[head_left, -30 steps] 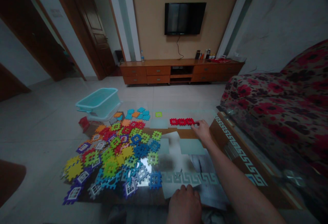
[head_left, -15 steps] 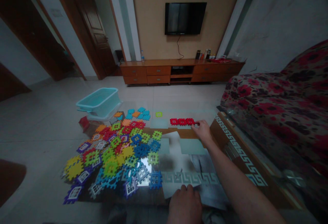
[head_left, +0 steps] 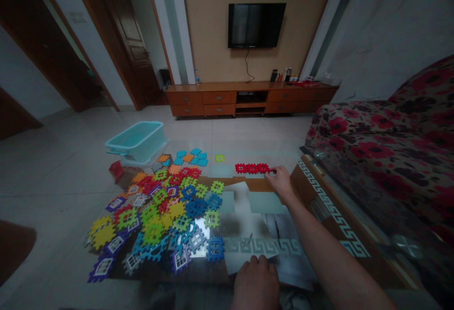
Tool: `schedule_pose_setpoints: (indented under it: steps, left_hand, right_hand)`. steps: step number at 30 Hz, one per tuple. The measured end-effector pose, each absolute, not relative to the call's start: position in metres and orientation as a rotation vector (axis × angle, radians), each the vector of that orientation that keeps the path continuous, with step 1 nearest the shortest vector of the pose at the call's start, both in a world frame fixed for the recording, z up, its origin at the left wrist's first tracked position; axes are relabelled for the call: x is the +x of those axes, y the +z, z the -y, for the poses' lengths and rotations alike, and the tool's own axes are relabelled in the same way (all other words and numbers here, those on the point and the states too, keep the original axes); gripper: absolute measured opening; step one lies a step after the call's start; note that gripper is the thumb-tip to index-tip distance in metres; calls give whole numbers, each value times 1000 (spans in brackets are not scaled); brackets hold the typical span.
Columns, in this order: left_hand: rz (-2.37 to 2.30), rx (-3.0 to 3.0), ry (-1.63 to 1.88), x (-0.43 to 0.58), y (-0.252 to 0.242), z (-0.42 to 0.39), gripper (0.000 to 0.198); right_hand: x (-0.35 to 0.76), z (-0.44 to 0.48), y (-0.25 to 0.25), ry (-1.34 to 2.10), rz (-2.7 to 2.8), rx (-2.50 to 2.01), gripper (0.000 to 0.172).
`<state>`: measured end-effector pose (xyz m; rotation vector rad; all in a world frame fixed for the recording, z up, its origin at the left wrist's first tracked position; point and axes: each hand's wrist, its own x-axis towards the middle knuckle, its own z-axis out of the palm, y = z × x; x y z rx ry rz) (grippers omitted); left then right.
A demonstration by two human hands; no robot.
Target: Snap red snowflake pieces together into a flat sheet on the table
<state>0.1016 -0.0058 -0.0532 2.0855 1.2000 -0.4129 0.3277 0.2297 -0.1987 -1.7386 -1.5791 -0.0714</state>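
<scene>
Touching the right end of the red strip point(head_left: 252, 168), my right hand point(head_left: 282, 181) may pinch, I can't tell; it runs lengthwise left-right, far on the counter point(head_left: 255, 185). My left hand point(head_left: 256, 284) curls near, grip unclear.

Right hand point(head_left: 281, 180) touching the end of a row of three red, notched plastic squares point(head_left: 251, 168)!
Left hand point(head_left: 256, 282) rests at the glass-topped desk point(head_left: 262, 246), near edge, multicoloured notched plastic pieces point(head_left: 177, 210) heaped leftward.
</scene>
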Motion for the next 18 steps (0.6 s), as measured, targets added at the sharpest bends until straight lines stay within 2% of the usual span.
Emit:
schedule_pose_setpoints:
  steps: [18]
  left_hand:
    - [-1218,2036,-408,102,-56,6,40]
  right_hand:
    - [327,-229,-197,-52,1569,-1738,21]
